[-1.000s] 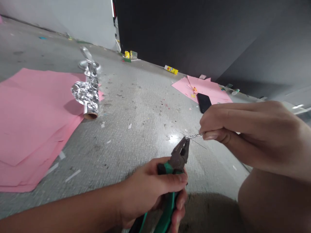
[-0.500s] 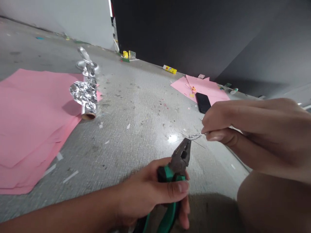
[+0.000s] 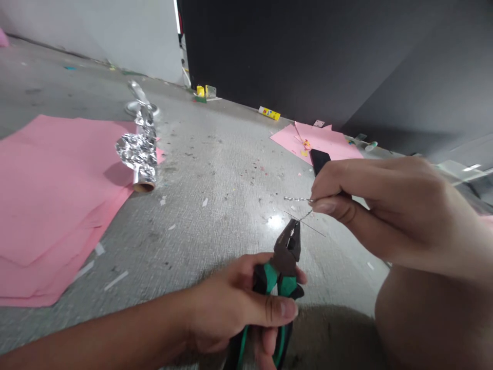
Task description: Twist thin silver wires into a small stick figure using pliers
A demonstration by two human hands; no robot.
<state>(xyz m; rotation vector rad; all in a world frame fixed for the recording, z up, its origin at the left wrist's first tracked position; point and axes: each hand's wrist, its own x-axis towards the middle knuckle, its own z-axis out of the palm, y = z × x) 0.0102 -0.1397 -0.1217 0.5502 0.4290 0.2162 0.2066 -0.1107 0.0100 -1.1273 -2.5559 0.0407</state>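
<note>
My left hand [image 3: 246, 303] is wrapped round the handles of green-and-black pliers [image 3: 285, 252], whose jaws point up and away from me. At the jaw tips is a thin wire crossed by a straight piece. My right hand [image 3: 370, 205] pinches a thin twisted wire [image 3: 298, 199] between thumb and forefinger. One twisted end sticks out to the left of the fingertips, and another strand slants down from them to the plier tips. Whether the jaws touch the wire firmly is too small to tell.
Left on the floor lie pink paper sheets [image 3: 57, 205] with a crumpled foil roll [image 3: 144, 149] at their edge. Beyond my right hand are a black phone [image 3: 319, 160] and more pink paper [image 3: 339, 141]. A yellow glue stick [image 3: 269, 113] lies by the dark panel [image 3: 288, 51].
My right hand has shifted slightly left and up, and the twisted wire end now stands apart from the plier tips. The plier handles and jaws have spread a little.
</note>
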